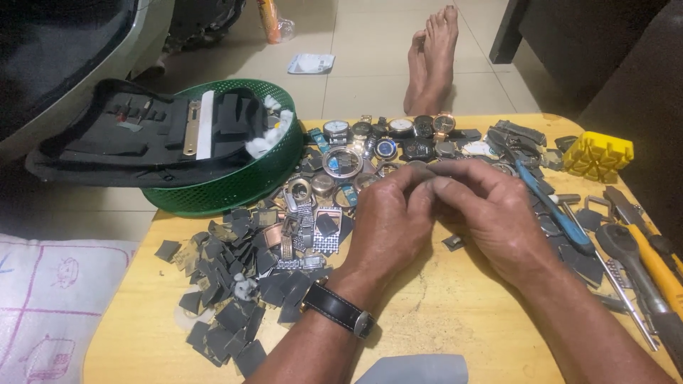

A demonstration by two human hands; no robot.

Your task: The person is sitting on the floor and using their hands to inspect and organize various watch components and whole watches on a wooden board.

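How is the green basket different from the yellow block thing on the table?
The green basket is round with mesh walls; the yellow block is squarish and solid with ridges on top. The basket is much bigger than the block. The basket sits at the table's far left corner with a black tool case on top; the block sits at the far right, bare. Both look plastic.

Two hands at work, left hand [388, 217] and right hand [491, 213], one wristwatch [340, 310] on the left wrist, one green basket [235, 188], one black tool case [135, 135], one yellow block [598, 156], one blue-handled tool [551, 206], two bare feet [431, 60], dark leather scraps [228, 284] too many to count
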